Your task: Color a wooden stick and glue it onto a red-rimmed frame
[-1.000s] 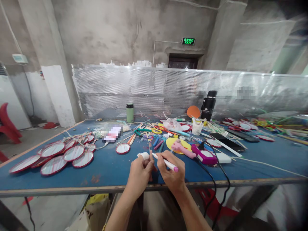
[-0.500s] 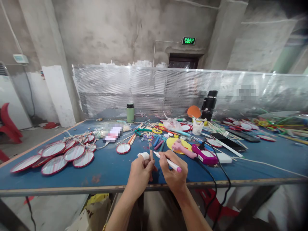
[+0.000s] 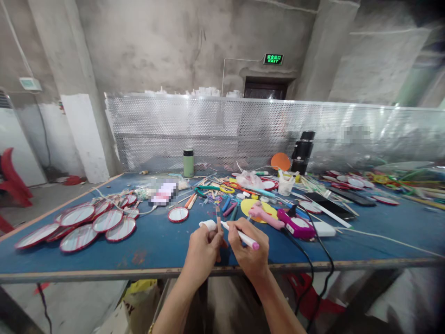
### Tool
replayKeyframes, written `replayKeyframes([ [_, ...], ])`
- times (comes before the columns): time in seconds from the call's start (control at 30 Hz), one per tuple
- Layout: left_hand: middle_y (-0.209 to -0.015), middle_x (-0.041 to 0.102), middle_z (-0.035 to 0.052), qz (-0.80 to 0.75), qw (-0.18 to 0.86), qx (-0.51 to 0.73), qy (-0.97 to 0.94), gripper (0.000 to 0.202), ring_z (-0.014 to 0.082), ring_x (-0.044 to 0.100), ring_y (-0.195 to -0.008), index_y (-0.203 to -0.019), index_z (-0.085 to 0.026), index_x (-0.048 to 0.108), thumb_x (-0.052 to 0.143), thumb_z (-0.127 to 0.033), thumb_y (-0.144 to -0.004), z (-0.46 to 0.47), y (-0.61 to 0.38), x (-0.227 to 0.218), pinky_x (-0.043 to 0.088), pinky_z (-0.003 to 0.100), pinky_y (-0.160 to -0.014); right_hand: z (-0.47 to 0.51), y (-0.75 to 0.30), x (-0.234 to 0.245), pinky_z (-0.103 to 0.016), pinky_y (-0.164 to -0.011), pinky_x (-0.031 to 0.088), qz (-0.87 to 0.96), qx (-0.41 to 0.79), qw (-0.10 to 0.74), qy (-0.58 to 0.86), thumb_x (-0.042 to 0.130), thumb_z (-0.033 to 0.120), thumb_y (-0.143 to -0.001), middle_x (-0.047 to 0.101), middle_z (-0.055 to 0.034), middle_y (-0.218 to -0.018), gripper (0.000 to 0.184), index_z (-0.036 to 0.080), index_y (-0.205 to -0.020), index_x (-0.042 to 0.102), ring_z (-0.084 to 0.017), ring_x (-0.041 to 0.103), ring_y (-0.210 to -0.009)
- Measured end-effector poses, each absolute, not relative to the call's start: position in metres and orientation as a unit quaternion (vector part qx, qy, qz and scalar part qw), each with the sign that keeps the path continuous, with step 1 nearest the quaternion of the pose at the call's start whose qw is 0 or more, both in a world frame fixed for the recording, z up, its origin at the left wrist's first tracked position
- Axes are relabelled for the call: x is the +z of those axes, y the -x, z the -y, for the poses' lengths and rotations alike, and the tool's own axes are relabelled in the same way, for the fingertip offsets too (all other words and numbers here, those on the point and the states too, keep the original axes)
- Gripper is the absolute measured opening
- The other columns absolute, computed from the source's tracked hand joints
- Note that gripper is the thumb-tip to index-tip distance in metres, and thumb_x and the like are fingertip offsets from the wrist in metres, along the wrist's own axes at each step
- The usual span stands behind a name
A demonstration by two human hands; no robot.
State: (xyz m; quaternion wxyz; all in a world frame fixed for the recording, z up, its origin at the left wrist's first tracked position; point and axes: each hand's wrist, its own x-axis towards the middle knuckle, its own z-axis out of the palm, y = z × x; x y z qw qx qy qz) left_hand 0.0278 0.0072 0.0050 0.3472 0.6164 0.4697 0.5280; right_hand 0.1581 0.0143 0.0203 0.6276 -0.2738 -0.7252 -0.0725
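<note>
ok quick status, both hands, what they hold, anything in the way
Left hand gripping flat brown stick. Right hand holding white marker. Marker tip close to stick, contact unclear. Nothing visibly blocking between them.

Looks smooth and plastic on the marker (image 3: 246, 238) in the right grip (image 3: 255, 254), matt and wood-like on the stick (image 3: 219, 221) in the left grip (image 3: 202, 248). Shines glassy on red-rimmed discs (image 3: 107, 221) left of the left grip. Gleams as perforated metal on the screen (image 3: 208, 118) beyond both; appears matt, scuffed on the counter (image 3: 160, 248) beneath.
</note>
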Motion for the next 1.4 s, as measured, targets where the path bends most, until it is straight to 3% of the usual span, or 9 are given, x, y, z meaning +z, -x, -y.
replayKeyframes([
  [1.4,-0.05,0.053,-0.0056,-0.465,0.339,0.527,-0.625,0.027,0.0115,0.053,-0.039,-0.07,-0.02,0.053,0.054,-0.04,-0.089,-0.0086,-0.0272,0.0018,0.037,0.021,-0.045,-0.0155,-0.1583,0.0199,-0.021,-0.058,0.045,0.724,-0.058,0.626,0.283,0.055,0.013,-0.094,0.063,-0.0004,-0.066,0.019,0.017,-0.079,0.065,-0.01,0.059,-0.057],
])
